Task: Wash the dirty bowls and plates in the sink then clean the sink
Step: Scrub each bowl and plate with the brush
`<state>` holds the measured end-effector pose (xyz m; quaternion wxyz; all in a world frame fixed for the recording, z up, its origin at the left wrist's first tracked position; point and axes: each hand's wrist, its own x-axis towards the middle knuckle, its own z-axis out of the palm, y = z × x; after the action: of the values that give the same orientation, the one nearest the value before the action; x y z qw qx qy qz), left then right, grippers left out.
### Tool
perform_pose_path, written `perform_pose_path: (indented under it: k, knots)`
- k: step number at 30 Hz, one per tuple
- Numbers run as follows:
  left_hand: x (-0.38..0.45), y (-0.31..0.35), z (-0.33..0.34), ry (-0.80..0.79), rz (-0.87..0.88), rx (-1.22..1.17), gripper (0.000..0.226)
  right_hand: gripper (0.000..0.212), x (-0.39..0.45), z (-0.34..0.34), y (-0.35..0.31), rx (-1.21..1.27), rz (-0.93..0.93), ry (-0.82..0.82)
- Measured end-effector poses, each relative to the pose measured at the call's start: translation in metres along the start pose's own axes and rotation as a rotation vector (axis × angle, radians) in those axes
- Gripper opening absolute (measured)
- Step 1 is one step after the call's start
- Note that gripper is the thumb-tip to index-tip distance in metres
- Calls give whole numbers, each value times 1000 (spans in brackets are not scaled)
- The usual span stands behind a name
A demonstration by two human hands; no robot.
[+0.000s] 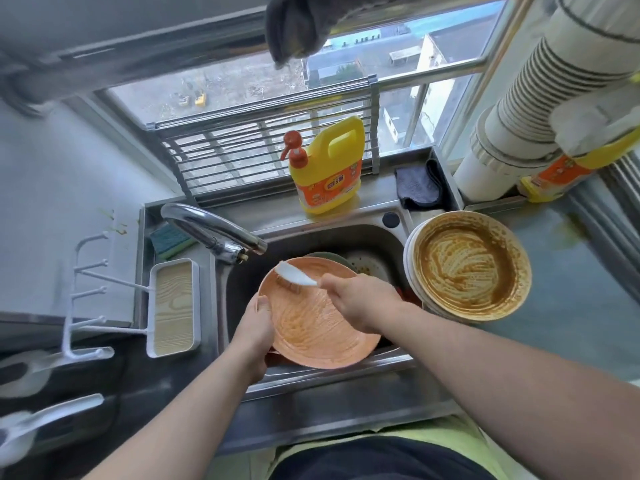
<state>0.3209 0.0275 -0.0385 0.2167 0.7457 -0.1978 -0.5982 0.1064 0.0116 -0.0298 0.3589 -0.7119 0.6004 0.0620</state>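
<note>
daylit window [346, 74] behind a steel counter [346, 410], pale wall [52, 168] left.

The yellow detergent bottle [327, 168] carries an orange label with Chinese characters; blur prevents a definite reading.

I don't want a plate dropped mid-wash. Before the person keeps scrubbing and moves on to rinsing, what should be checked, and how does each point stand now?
1. Left hand grips the orange plate's rim: ok.
2. Right hand holds the white brush, bristles on the plate: ok.
3. Plate is over the sink, not the counter: ok.
4. Plate scrubbed clean: not ok, sauce streaks remain.
5. Faucet running for the rinse: not ok, no water is visible.
6. Stack of dirty plates sits steadily at the sink edge: cannot tell.
</note>
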Motion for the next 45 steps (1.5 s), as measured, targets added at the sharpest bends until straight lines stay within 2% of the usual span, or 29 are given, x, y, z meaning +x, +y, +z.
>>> perform_pose_path:
  k: [2, 4, 7, 10, 13, 17, 20, 25, 27, 29, 33, 35, 37, 41, 43, 45]
  knots:
    - [0, 1, -2, 28, 50, 13, 33, 21, 4, -3, -3, -20, 6, 4]
    - [7, 2, -9, 79, 157, 41, 35, 20, 4, -4, 9, -20, 129, 19]
    - [19, 6, -19, 148, 327, 147, 36, 27, -16, 24, 22, -4, 239, -51]
    - [26, 4, -22, 166, 401, 165, 38, 15, -49, 61, 25, 284, 272, -52]
    - [23, 6, -12, 177, 392, 11, 36, 22, -74, 56, 47, 511, 282, 63]
    - [13, 21, 29, 23, 311, -159, 38, 30, -112, 23, 89, 514, 251, 360]
    - [5, 34, 77, -69, 242, -116, 37, 33, -139, -1, 118, 444, 304, 508]
    - [-11, 41, 166, -165, 285, 117, 31, 39, -174, -28, 167, 194, 494, 407]
    - [-18, 38, 194, -203, 301, 196, 29, 40, -176, -32, 174, 184, 514, 372]
    - [-22, 31, 213, -256, 307, 250, 39, 40, -170, -32, 173, 202, 506, 352]
    - [-16, 19, 217, -409, 298, 329, 48, 36, -142, -28, 154, 268, 465, 362]
    - [-15, 24, 200, -422, 232, 200, 39, 37, -128, -25, 136, 327, 409, 406]
    - [-5, 23, 168, -343, 179, 138, 33, 39, -116, -21, 111, 409, 312, 449]
    - [52, -17, 61, -25, 87, 394, 27, 29, -78, -2, 65, 505, 217, 371]
    - [69, -35, 22, 141, 29, 562, 38, 14, -59, 11, 53, 518, 217, 323]
    - [78, -43, 2, 178, -35, 636, 54, 13, -35, 29, 43, 481, 242, 180]
